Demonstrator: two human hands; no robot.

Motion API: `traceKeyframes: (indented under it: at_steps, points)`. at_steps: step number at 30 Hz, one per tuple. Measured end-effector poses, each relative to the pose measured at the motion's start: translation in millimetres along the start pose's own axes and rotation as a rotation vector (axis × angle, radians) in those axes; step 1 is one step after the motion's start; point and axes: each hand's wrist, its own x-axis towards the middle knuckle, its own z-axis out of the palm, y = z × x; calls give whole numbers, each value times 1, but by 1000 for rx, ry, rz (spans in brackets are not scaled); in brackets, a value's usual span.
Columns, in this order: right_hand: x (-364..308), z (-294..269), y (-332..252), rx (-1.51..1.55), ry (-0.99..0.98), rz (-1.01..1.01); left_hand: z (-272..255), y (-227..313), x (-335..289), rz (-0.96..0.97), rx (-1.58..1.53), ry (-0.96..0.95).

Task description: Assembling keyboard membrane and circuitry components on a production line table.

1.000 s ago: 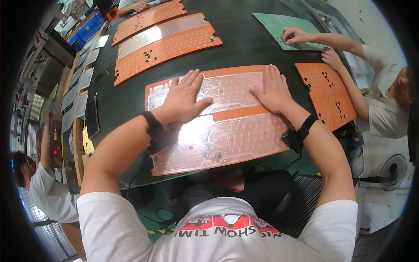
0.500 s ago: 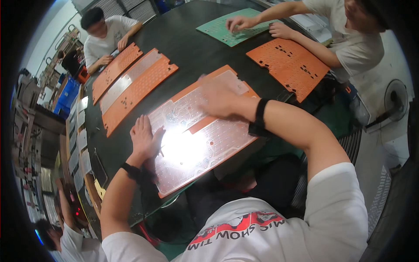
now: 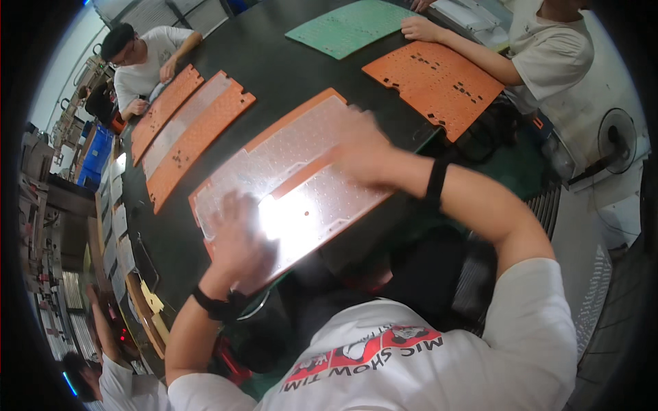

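In front of me lies an orange panel (image 3: 301,175) covered with clear, silvery sheets (image 3: 288,142) printed with fine traces. A bright glare sits near its middle. My left hand (image 3: 240,240) is over the panel's left part, fingers spread though blurred; whether it presses on the sheet I cannot tell. Over the right part is my right hand (image 3: 367,154), its fingers smeared by motion. Nothing can be made out in either hand. A dark band circles each wrist.
Orange panels (image 3: 205,127) lie at the left, near a seated person (image 3: 147,61). At the far right a green panel (image 3: 349,29) and another orange panel (image 3: 439,82) lie beside a second person's arm. A fan (image 3: 617,142) stands at right. Papers line the table's left edge.
My left hand has come from the panel's left edge onto its surface. The panel sits at a slightly different angle. The second person's hand has drawn back from the green panel.
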Motion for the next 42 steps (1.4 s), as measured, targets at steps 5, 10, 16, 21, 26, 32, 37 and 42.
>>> traceKeyframes:
  at_steps: [5,10,16,21,26,32,37,42]
  points:
    - [-49,58,-15,78,320,-412,22,50,-5,127,-199,160]
    - [-55,41,19,-141,292,-54,19,79,7,-144,-315,-28]
    - [-60,33,19,-101,240,-25,27,103,40,-25,-228,184]
    - [-59,32,19,-131,199,-57,30,61,0,-103,-231,152]
    - [-61,29,22,-161,177,-71,33,26,-33,-190,-241,173]
    - [-50,25,38,-116,198,-230,40,-18,-75,-361,-145,205]
    - [-34,18,-11,-162,329,-189,54,-60,-114,-583,-237,320]
    - [-26,31,-188,334,29,-427,70,-74,-133,-563,-461,791]
